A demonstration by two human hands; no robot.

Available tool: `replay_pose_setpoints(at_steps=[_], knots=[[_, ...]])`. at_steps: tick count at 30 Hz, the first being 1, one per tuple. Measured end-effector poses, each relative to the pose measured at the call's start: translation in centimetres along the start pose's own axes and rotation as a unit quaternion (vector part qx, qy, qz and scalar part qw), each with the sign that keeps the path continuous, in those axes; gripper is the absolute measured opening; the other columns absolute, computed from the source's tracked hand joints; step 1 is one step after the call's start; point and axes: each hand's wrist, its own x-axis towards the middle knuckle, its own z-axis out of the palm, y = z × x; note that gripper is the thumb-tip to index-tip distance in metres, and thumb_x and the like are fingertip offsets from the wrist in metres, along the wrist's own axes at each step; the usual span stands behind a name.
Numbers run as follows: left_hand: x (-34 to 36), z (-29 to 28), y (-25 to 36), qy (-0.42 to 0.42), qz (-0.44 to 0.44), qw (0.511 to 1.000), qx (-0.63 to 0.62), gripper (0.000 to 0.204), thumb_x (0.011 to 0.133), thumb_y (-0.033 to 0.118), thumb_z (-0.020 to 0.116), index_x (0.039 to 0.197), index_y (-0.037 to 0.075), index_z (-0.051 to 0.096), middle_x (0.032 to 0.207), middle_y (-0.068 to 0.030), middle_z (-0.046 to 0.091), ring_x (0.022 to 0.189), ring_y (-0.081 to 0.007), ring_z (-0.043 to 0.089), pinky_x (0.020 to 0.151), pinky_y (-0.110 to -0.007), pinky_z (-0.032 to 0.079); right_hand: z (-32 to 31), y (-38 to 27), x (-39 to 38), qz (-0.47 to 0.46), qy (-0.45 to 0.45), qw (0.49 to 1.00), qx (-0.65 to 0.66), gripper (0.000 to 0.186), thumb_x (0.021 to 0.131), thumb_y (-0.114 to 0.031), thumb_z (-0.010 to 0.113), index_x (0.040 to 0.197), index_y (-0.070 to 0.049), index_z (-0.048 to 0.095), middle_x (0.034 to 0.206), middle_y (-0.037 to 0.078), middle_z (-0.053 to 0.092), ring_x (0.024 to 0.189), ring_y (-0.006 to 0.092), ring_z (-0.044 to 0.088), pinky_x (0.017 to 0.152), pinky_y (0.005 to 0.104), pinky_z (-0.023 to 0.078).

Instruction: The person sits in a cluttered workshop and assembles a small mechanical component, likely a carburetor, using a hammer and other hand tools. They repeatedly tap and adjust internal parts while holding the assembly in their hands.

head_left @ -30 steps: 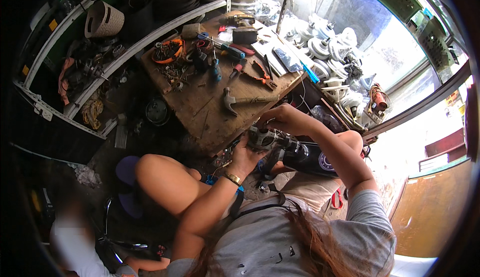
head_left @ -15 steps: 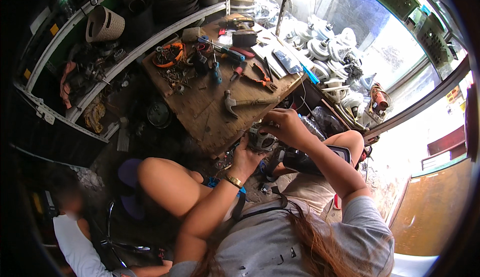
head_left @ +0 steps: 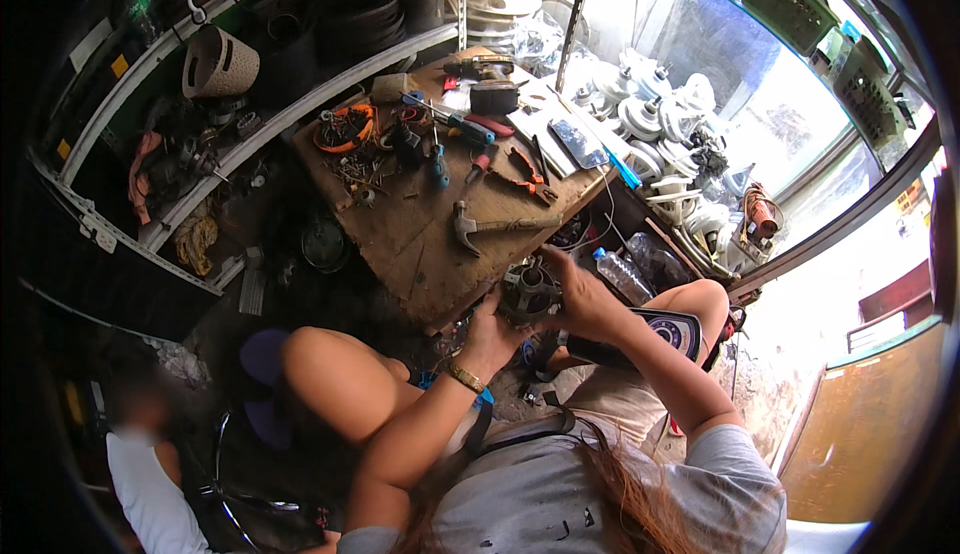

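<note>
Close to the workbench's near corner, both hands grip a round metal motor housing [head_left: 530, 292] with openings in its casing. My left hand [head_left: 493, 329] cups it from the left and below. On its other side, my right hand [head_left: 588, 302] has its fingers and thumb around the rim. Parts of the housing are hidden by the fingers. Just beyond it on the wooden workbench [head_left: 410, 264] lies a hammer [head_left: 510, 224], with orange-handled pliers [head_left: 527, 176] farther back. A blue-handled screwdriver [head_left: 440, 169] and a red-handled one [head_left: 482, 162] lie beside the pliers.
Screws and small parts [head_left: 355, 174] are heaped at the bench's left. A phone [head_left: 578, 144] lies at its right edge. White plastic parts [head_left: 645, 114] are piled behind. A black panel with a dial [head_left: 672, 332] rests by my right thigh. Another person [head_left: 150, 489] is at lower left.
My right hand has come down from above the motor housing to its right side and now wraps around it. The view has shifted slightly, showing the bench a little lower.
</note>
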Motion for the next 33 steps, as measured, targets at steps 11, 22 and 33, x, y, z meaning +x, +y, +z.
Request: replay_pose_setpoints(at_steps=[11,22,33], knots=[[-3.4,4.1,2.6,-0.065,-0.049,0.996,-0.034,0.079,0.095,0.069,0.034,0.152,0.013,0.03,0.15,-0.0122,0.041,0.136,-0.0329,0.041,0.11,-0.056,0.034,0.0,-3.0,-3.1,0.065,0.027,0.962,-0.263,0.137,0.048,-0.052,0.09,0.151,0.007,0.021,0.135,0.021,0.05,0.124,0.037,0.05,0.102,0.0479,0.037],[-7.0,8.8,6.6,-0.135,-0.121,0.983,0.001,0.089,0.091,0.073,0.042,0.153,0.012,0.024,0.15,-0.0155,0.039,0.136,-0.0405,0.041,0.106,-0.051,0.04,-3.9,-1.4,-1.4,0.008,0.022,0.995,-0.1,0.128,0.056,-0.063,0.085,0.148,0.005,0.026,0.127,0.027,0.056,0.115,0.0417,0.059,0.095,0.0483,0.044],[-7.4,10.1,8.3,-0.162,-0.137,0.977,0.03,0.085,0.094,0.066,0.045,0.152,0.007,0.026,0.145,-0.0164,0.044,0.13,-0.0405,0.049,0.103,-0.052,0.045,-4.8,1.6,0.6,0.103,-0.055,0.976,0.184,0.096,0.074,-0.047,0.081,0.145,0.001,0.036,0.134,0.021,0.054,0.126,0.0296,0.052,0.107,0.0392,0.039]])
